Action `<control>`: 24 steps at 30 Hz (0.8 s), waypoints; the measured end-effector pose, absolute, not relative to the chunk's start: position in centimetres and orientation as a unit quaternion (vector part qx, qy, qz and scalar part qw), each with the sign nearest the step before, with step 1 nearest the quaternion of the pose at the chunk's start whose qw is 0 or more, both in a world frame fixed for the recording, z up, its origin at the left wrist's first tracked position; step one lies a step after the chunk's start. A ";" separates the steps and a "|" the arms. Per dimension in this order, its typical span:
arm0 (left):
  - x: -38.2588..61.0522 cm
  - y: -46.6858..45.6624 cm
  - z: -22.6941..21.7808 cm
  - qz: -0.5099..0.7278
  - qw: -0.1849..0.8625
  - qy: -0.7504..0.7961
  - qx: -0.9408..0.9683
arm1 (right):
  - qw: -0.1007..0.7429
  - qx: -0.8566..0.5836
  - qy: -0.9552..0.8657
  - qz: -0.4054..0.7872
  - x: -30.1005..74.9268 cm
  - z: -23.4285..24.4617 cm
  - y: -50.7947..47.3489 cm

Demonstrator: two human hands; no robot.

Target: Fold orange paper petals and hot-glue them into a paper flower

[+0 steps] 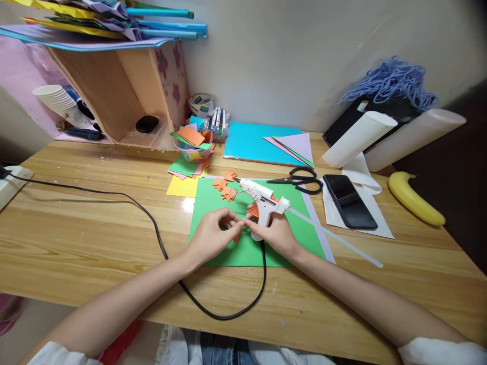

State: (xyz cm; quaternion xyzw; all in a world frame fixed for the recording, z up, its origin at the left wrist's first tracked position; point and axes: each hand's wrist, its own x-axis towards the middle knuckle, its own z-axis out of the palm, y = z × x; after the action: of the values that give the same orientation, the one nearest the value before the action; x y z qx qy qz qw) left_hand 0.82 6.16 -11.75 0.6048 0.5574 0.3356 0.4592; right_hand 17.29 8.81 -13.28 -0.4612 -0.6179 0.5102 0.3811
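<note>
My left hand (pixel 213 234) and my right hand (pixel 272 234) meet over a green paper sheet (pixel 300 228) on the wooden desk (pixel 95 238). Together their fingertips pinch a small orange paper piece (pixel 236 237). A white glue gun (pixel 262 200) with an orange trigger lies on the green sheet just behind my right hand, a long glue stick (pixel 335 238) sticking out of its back. Several orange paper cut-outs (pixel 224 186) lie at the sheet's far edge near the gun's nozzle.
The gun's black cord (pixel 160 238) loops across the desk. Black scissors (pixel 300 180), a phone (pixel 349 201), a banana (pixel 414 200), white rolls (pixel 359 138), blue paper (pixel 251 142), a bowl of paper scraps (pixel 192 144), and a box (pixel 125 96) crowd the back.
</note>
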 end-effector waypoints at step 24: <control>-2.7 8.9 -12.0 0.434 0.411 0.618 0.512 | 0.292 -0.470 -0.707 0.441 18.5 -13.7 7.8</control>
State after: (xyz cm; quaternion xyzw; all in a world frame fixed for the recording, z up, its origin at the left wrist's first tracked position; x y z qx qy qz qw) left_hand -2.70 8.87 -12.05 0.5118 0.6175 0.4339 0.4106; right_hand 18.51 7.79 -13.68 -0.4695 -0.7069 0.4414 0.2916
